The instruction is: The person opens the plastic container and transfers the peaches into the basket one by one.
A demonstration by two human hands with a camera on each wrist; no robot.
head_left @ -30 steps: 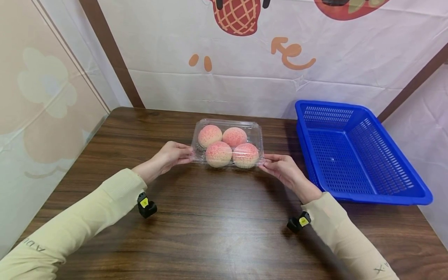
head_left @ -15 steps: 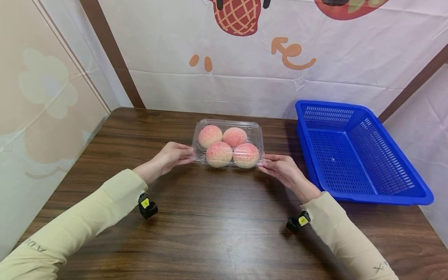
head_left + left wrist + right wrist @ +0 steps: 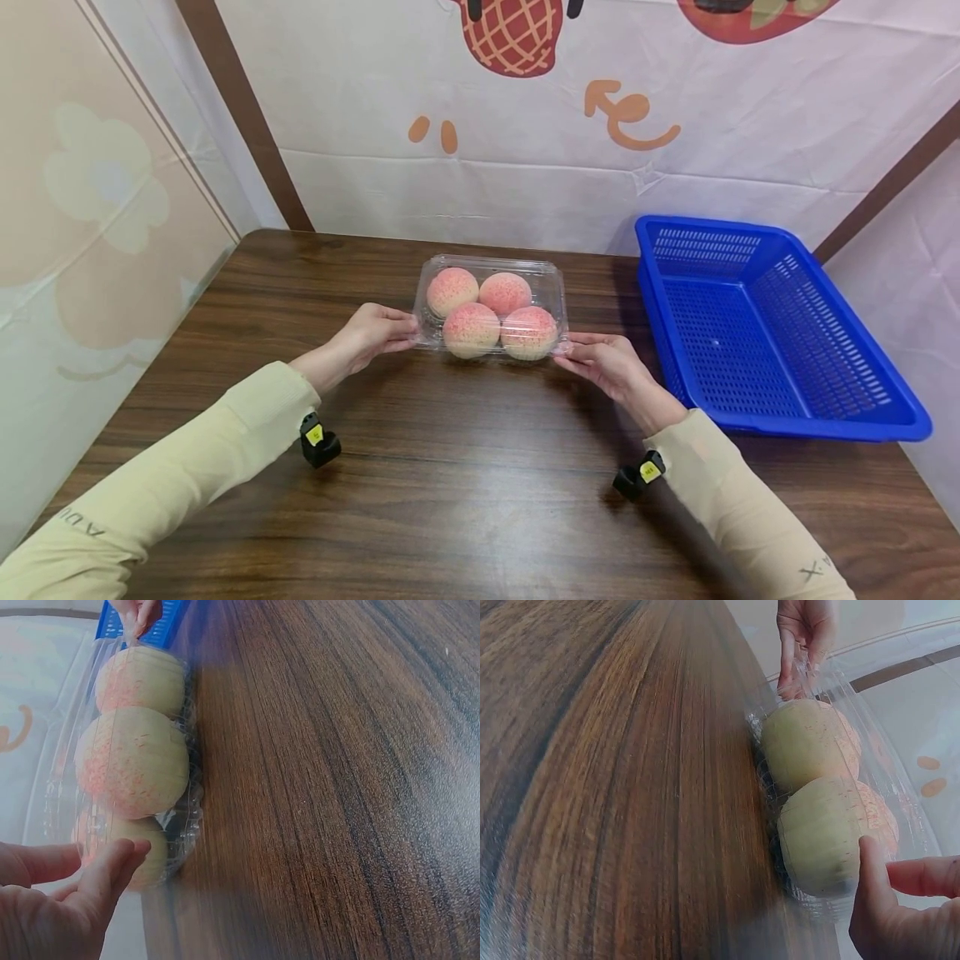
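Note:
On the brown table stands a clear plastic clamshell box (image 3: 491, 263) with its lid down. Several pink and cream peaches (image 3: 471, 331) lie inside it. My left hand (image 3: 372, 336) pinches the box's near left corner, and my right hand (image 3: 606, 365) pinches the near right one. In the left wrist view, the thumb and fingers of the left hand (image 3: 67, 907) lie along the box's end, by a peach (image 3: 133, 761). The right wrist view has the right hand (image 3: 907, 907) at the opposite end, close to another peach (image 3: 821, 836).
A blue plastic basket (image 3: 667, 350) with slotted walls stands to the right of the box, beyond the right hand. Behind the table (image 3: 480, 467) hangs a printed cloth (image 3: 360, 192), and more cloth hangs at the left side. Each sleeve cuff carries a small black camera (image 3: 320, 442).

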